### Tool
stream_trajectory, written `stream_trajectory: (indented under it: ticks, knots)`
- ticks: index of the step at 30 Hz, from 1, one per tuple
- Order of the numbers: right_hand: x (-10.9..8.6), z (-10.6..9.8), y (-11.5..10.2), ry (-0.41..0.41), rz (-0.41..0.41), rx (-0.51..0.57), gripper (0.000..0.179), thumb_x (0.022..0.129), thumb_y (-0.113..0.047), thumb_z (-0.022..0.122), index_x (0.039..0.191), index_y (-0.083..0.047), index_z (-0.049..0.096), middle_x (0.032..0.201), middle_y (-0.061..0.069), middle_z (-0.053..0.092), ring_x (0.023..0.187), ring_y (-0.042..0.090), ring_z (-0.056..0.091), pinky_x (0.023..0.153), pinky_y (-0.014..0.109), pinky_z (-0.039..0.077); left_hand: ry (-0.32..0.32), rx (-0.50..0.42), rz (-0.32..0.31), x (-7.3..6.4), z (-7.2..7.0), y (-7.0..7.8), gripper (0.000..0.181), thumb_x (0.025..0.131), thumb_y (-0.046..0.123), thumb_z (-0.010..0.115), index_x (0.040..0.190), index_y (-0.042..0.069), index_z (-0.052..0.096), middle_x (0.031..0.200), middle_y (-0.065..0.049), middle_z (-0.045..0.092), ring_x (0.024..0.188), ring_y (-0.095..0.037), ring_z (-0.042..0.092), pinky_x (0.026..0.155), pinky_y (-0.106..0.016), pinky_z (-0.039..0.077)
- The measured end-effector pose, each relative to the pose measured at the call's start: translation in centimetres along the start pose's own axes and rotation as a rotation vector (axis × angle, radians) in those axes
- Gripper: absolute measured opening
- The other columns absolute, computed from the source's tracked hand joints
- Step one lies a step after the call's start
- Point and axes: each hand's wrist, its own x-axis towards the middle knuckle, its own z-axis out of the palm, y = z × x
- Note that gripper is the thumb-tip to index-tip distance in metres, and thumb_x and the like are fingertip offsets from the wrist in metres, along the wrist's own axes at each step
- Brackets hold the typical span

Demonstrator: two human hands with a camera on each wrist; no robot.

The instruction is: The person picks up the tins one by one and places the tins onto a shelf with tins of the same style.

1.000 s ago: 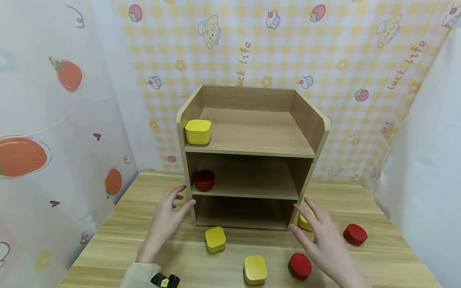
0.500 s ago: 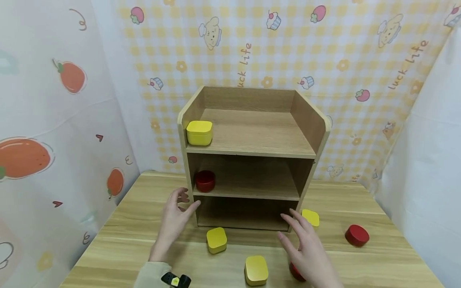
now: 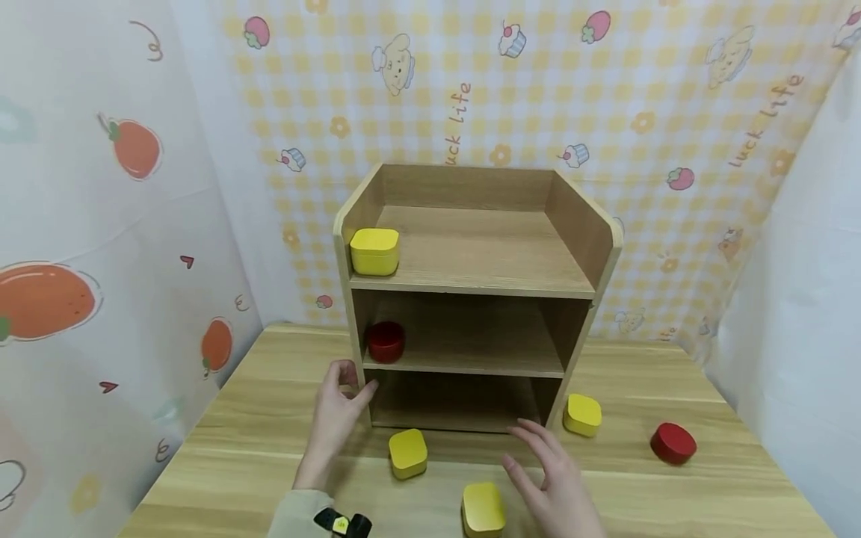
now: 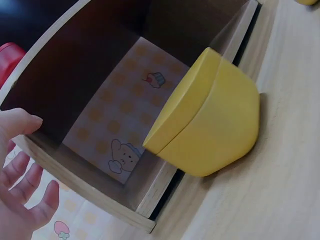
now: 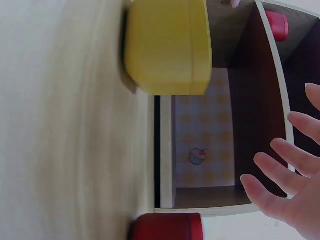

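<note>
My left hand is at the left side panel of the wooden shelf, its thumb over the front edge and its loosely bent fingers outside the panel. In the left wrist view, a yellow rounded box stands before the bottom compartment. My right hand hovers over the table right of the nearest yellow box, fingers spread and holding nothing. In the right wrist view, the right hand faces the shelf opening, with a red round box low in the picture; the hand hides that box in the head view.
A lidded yellow box sits at the left of the top shelf, a red round box at the left of the middle one. Another yellow box and a red round box lie right of the shelf. Patterned cloth hangs behind.
My right hand has moved from beside the right panel, leftward and toward the front, now covering the near red box. The left hand has shifted slightly right onto the left panel's edge.
</note>
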Motion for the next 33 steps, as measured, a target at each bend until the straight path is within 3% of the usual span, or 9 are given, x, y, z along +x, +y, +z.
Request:
stream_trajectory:
  ticks: [4,10,16,24,33]
  knots:
    - [-0.6,0.5,0.1,-0.072,0.041,0.007,0.039,0.081,-0.016,0.078,0.117,-0.008,0.067,0.124,0.006,0.061,0.109,0.030,0.060,0.083,0.054,0.050,-0.042,-0.053,-0.010,-0.1,-0.5,-0.2,0.033,0.085,0.005,0.072,0.109,0.007,0.050,0.099,-0.008,0.050,0.094,-0.019,0.049,0.073,-0.026,0.047]
    - [-1.3,1.0,0.9,-0.390,0.094,0.137,0.051,0.087,-0.035,0.073,0.126,-0.006,0.060,0.123,0.008,0.060,0.107,0.031,0.059,0.082,0.045,0.052,-0.055,-0.142,0.012,-0.3,-1.2,-0.7,0.029,0.085,-0.002,0.069,0.108,0.004,0.050,0.099,-0.008,0.049,0.094,-0.017,0.049,0.072,-0.023,0.046]
    - [-1.0,1.1,1.7,-0.642,0.151,0.323,0.068,0.085,-0.037,0.075,0.137,-0.001,0.049,0.127,0.017,0.053,0.105,0.030,0.054,0.080,0.034,0.051,-0.074,-0.163,0.023,-0.1,-1.2,-0.8,0.029,0.085,-0.002,0.069,0.108,0.004,0.051,0.100,-0.008,0.049,0.094,-0.016,0.049,0.071,-0.023,0.046]
    - [-1.1,1.3,2.7,-0.757,0.184,0.358,0.075,0.082,-0.033,0.077,0.141,0.000,0.044,0.129,0.016,0.053,0.108,0.013,0.054,0.088,0.028,0.048,-0.078,-0.186,0.002,0.0,-1.3,-0.4,0.030,0.087,-0.002,0.068,0.109,0.003,0.050,0.102,-0.008,0.048,0.095,-0.015,0.049,0.072,-0.022,0.047]
    - [-0.6,1.7,3.3,-0.841,0.275,0.383,0.069,0.077,-0.026,0.083,0.133,-0.002,0.050,0.120,0.005,0.055,0.097,0.013,0.056,0.083,0.026,0.049,-0.085,-0.197,0.003,0.1,-0.9,-0.7,0.029,0.086,-0.006,0.066,0.109,0.000,0.048,0.102,-0.009,0.047,0.095,-0.017,0.047,0.072,-0.023,0.047]
